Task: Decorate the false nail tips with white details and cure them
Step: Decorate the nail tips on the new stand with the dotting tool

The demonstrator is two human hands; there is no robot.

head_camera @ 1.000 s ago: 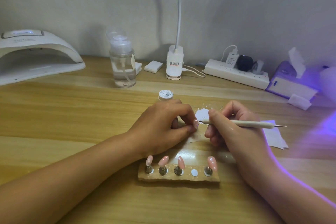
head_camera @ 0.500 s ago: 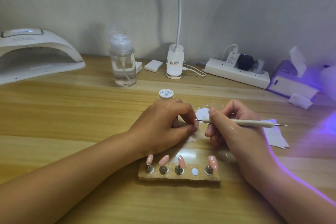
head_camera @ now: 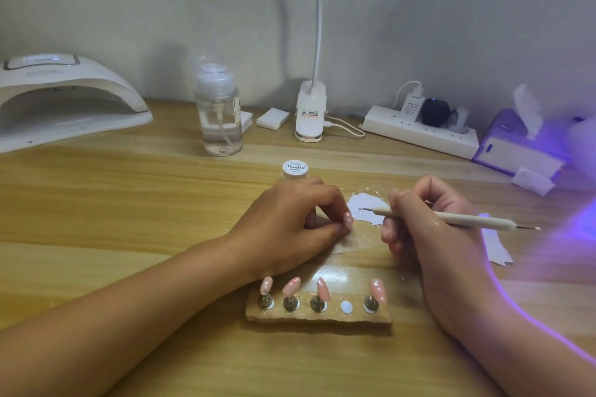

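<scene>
1. I read "Painted" in script on the lid of the small white jar [head_camera: 295, 168], which stood just behind the left hand [head_camera: 290, 222]. The finer print beat me.
2. The clip lamp base [head_camera: 309, 116] carried a label I couldn't read.
3. The left fingers were curled, pinching what looked like a pink nail tip [head_camera: 348, 219]. The right hand [head_camera: 429, 229] gripped the dotting pen [head_camera: 451, 219], its point over a white paint patch [head_camera: 367, 203].
4. Four more pink tips [head_camera: 292, 286] stood on the wooden holder [head_camera: 319, 316] nearest me.
5. I saw a pale wood-grain table [head_camera: 96, 203], a plain grey wall, the curing lamp [head_camera: 64, 100] far left and a violet glow at right.
</scene>
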